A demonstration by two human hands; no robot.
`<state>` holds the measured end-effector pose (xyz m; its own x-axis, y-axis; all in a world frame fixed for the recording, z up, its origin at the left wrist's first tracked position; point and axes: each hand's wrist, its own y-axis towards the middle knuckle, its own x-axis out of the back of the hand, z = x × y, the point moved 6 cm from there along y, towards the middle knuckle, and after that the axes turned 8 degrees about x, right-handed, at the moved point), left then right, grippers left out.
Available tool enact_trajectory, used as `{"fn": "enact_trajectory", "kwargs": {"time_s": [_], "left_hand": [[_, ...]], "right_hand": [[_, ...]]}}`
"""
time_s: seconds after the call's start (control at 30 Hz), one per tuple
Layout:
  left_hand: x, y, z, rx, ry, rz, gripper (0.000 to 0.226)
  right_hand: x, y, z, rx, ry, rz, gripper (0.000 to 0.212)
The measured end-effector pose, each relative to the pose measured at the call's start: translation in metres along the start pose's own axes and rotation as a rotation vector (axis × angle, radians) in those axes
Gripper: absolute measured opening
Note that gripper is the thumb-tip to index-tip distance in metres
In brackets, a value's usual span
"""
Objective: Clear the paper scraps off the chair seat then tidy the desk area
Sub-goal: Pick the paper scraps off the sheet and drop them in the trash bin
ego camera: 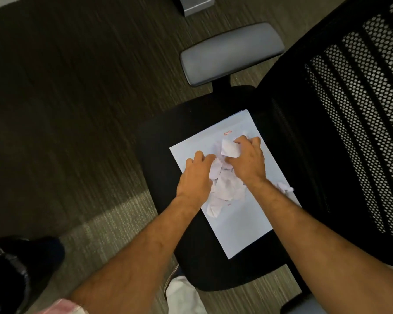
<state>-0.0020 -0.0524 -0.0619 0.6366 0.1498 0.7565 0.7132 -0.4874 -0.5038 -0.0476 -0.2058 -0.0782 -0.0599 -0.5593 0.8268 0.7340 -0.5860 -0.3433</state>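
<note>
A black office chair seat [168, 141] carries a flat white sheet of paper [238, 227] with faint red print. On the sheet lies a heap of crumpled white paper scraps [227, 184]. My left hand [195, 175] cups the heap's left side, fingers curled against the scraps. My right hand [247, 159] presses in from the right and pinches a scrap [229, 148] at the top of the heap. One small scrap [284, 186] lies apart at the sheet's right edge.
The chair's black mesh backrest [354, 105] rises at right, and a grey armrest [232, 53] juts out behind the seat. A black lined waste bin [7, 275] stands on the carpet at lower left. A grey desk foot [195, 5] shows at the top.
</note>
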Motion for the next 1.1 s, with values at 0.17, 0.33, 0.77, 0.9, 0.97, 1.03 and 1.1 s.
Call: {"fn": "enact_trajectory", "kwargs": {"time_s": [0.17, 0.33, 0.77, 0.9, 0.97, 1.03, 1.1], "left_hand": [[0.007, -0.001, 0.004, 0.022, -0.134, -0.006, 0.031], [0.020, -0.005, 0.011, 0.074, -0.268, -0.023, 0.035], [0.032, -0.020, 0.025, 0.076, -0.359, -0.034, 0.040], [0.027, -0.028, 0.039, 0.082, -0.343, -0.037, 0.043], [0.026, -0.033, 0.047, 0.084, -0.341, -0.039, 0.042], [0.028, -0.038, 0.055, 0.085, -0.338, -0.042, 0.042], [0.030, -0.043, 0.062, 0.092, -0.348, -0.044, 0.042]], "right_hand": [[0.015, 0.002, -0.005, -0.033, 0.104, -0.061, 0.011], [0.048, -0.001, -0.020, -0.128, 0.256, -0.085, 0.015], [-0.001, -0.087, -0.009, -0.087, -0.033, 0.136, 0.075], [-0.022, -0.098, -0.003, -0.104, -0.197, 0.134, 0.102], [-0.026, -0.097, 0.000, -0.104, -0.203, 0.091, 0.093], [-0.027, -0.093, 0.004, -0.092, -0.121, 0.032, 0.073], [-0.026, -0.089, 0.007, -0.076, -0.006, 0.002, 0.053]]}}
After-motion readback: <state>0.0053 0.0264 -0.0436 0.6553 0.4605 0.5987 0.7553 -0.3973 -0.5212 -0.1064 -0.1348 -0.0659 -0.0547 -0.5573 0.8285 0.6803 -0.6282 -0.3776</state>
